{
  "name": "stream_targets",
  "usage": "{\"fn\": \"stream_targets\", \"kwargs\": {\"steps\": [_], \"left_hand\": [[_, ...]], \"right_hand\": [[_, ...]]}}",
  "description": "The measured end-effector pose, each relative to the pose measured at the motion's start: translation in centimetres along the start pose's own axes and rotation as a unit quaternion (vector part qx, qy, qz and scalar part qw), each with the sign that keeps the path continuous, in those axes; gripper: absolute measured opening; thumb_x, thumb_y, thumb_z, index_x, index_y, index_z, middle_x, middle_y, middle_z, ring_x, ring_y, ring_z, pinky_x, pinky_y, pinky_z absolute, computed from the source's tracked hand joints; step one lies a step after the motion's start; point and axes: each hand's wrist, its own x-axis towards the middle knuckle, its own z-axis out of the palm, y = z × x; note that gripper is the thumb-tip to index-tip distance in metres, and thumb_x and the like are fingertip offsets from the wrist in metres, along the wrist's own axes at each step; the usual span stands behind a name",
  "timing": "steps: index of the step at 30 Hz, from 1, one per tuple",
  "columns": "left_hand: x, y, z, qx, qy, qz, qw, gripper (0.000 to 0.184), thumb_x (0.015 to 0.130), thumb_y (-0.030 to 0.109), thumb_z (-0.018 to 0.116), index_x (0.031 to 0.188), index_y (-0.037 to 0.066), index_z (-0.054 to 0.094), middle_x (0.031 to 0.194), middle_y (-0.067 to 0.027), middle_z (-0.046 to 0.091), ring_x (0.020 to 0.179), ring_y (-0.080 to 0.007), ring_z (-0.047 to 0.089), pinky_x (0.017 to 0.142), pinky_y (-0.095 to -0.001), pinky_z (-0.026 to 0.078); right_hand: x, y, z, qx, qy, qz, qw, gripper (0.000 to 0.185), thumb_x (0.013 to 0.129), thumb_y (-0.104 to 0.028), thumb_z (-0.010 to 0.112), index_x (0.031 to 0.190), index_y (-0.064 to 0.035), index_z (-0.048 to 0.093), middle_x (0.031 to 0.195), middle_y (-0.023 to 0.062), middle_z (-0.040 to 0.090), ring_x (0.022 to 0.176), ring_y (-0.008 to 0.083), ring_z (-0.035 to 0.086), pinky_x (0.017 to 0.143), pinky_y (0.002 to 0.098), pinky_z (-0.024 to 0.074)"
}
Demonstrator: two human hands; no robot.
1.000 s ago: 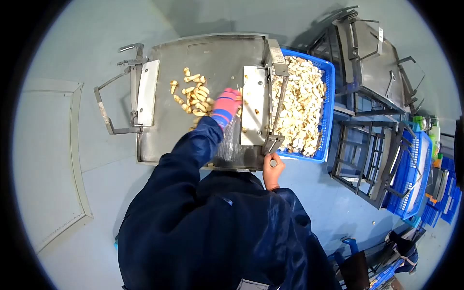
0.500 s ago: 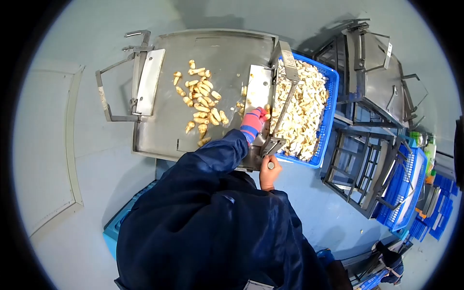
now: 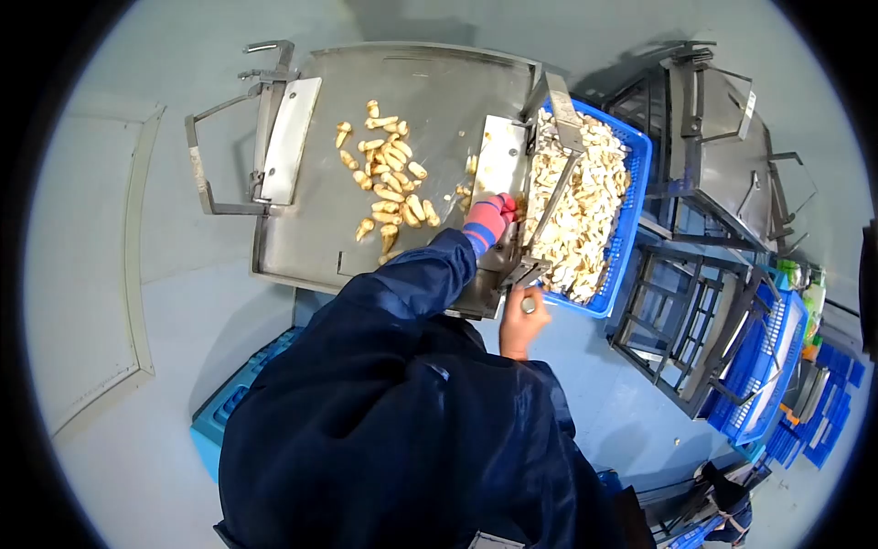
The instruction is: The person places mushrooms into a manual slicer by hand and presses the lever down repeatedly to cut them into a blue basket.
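My left hand (image 3: 490,220), in a pink and blue striped glove, is closed over the white plate (image 3: 499,165) at the table's right edge. Its fingers pinch what looks like a brownish mushroom, mostly hidden, beside the cutter's blade frame (image 3: 555,197). Bare and slightly blurred, my right hand (image 3: 518,331) wraps round the cutter's handle (image 3: 529,305) at the near end of that frame. Whole pale-brown mushrooms (image 3: 391,174) lie piled on the steel table (image 3: 311,242), left of my gloved hand. Beyond the blade, a blue basket (image 3: 631,220) is heaped with sliced pieces (image 3: 585,201).
A second hinged cutter (image 3: 224,169) with its own white plate is fixed at the table's left edge. Steel stands (image 3: 681,311) and another blue basket (image 3: 766,366) are on the right. A light-blue crate (image 3: 229,407) sits on the floor at lower left.
The view has shifted slightly. My right hand has moved a little to the right with the handle. My gloved left hand stays at the plate, its fingers close to the blade frame.
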Motion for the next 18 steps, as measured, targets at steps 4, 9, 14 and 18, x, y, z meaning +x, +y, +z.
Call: {"fn": "stream_targets", "kwargs": {"steps": [4, 9, 14, 18], "left_hand": [[0.2, 1.1, -0.6, -0.045, -0.028, -0.032, 0.998, 0.01, 0.078, 0.004, 0.062, 0.087, 0.005, 0.059, 0.076, -0.0098, 0.064, 0.069, -0.0172, 0.06, 0.067, -0.0289, 0.047], [0.3, -0.5, 0.8, -0.103, -0.001, -0.007, 0.995, 0.014, 0.078, -0.007, 0.055, 0.09, 0.0, 0.056, 0.077, -0.0097, 0.063, 0.07, -0.016, 0.058, 0.069, -0.0261, 0.048], [1.0, -0.5, 0.3, -0.076, -0.027, 0.005, 0.997, 0.012, 0.078, 0.0, 0.058, 0.09, 0.002, 0.058, 0.076, -0.0097, 0.063, 0.069, -0.017, 0.058, 0.068, -0.0285, 0.047], [0.6, -0.5, 0.2, 0.015, -0.011, 0.025, 1.0, 0.01, 0.077, 0.003, 0.058, 0.087, 0.003, 0.06, 0.074, -0.0095, 0.062, 0.067, -0.0173, 0.057, 0.065, -0.03, 0.047]], "right_hand": [[-1.0, 3.6, 1.4, 0.072, -0.038, 0.028, 0.996, 0.026, 0.08, -0.009, 0.059, 0.06, -0.0003, 0.045, 0.049, 0.0066, 0.043, 0.049, 0.0084, 0.037, 0.045, 0.0284, 0.0329], [0.4, -1.1, -0.3, 0.017, -0.007, 0.011, 1.0, 0.024, 0.077, -0.01, 0.061, 0.06, 0.0001, 0.049, 0.047, 0.0107, 0.044, 0.044, 0.0135, 0.039, 0.044, 0.032, 0.0351], [-0.4, 3.3, 0.8, 0.022, -0.014, -0.003, 1.0, 0.023, 0.077, -0.01, 0.062, 0.06, -0.0011, 0.049, 0.048, 0.0133, 0.044, 0.044, 0.0147, 0.04, 0.045, 0.0336, 0.0361], [0.3, -0.5, -0.2, 0.002, 0.002, -0.012, 1.0, 0.023, 0.077, -0.01, 0.061, 0.06, -0.0009, 0.049, 0.048, 0.0136, 0.044, 0.044, 0.0146, 0.039, 0.045, 0.033, 0.0358]]}}
